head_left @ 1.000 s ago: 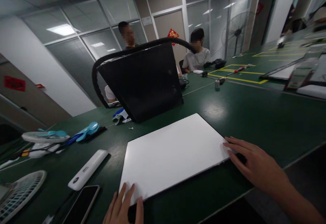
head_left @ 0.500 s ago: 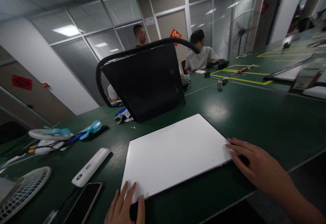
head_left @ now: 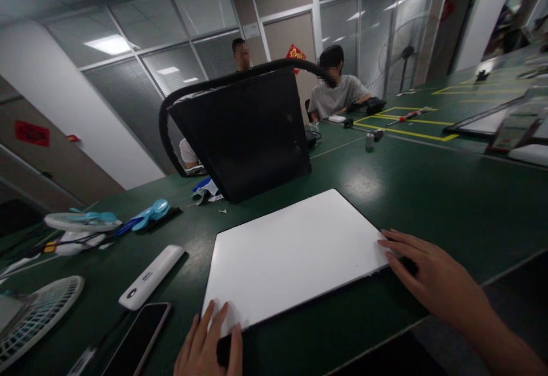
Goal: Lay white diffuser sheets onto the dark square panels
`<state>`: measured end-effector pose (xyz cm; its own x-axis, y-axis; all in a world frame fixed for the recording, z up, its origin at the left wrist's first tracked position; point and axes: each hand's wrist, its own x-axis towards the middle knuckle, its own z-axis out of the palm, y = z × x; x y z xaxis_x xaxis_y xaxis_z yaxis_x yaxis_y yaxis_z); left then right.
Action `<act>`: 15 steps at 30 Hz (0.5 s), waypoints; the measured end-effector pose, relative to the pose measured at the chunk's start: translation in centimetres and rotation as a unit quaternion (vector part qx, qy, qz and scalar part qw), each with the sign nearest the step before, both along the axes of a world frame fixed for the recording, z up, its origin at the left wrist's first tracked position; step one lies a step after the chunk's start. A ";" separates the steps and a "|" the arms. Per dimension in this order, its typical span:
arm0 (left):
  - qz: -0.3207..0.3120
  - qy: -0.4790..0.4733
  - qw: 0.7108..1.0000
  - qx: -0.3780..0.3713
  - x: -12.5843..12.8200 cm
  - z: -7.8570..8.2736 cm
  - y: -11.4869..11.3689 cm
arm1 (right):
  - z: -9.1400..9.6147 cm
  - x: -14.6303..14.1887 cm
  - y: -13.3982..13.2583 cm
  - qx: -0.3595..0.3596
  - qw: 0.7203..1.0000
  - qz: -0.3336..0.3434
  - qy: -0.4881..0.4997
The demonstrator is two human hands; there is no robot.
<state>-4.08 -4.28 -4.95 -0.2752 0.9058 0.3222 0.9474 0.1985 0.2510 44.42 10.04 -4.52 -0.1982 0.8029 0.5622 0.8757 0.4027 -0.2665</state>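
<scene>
Standing person (head_left: 241, 55) shifted rightward, left hand (head_left: 208, 344) on board (head_left: 291, 253) corner, fingers apart, right hand (head_left: 432, 276) at opposite edge, thumb apart

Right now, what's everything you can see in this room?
Table: 1, green, across the view
Board: 1, white, flat on the table
Panel: 1, black, standing beyond the board
Phone: 1, dark screen, lower left
Slim device: 1, white, beyond the phone
Grille: 1, pale, lower-left edge
Tape lines: several, yellow, far right tabletop
Standing fan: 1, dark, back right
People: at least 2, one grey-shirted, beyond the panel
Smaller clutter: uncounted, mixed colours, mostly left
Left hand: 1, bare, on board's near-left corner
Right hand: 1, bare, at board's right edge
</scene>
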 end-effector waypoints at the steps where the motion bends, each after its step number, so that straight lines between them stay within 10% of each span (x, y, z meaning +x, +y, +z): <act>1: 0.004 -0.002 1.000 0.010 0.2 0.1 0.0 | 0.0 0.0 0.0 0.000 1.000 -0.001 0.001; 15: -0.010 0.006 1.000 -0.008 0.1 0.0 -0.2 | -0.1 -0.1 0.0 -0.003 1.000 -0.023 0.008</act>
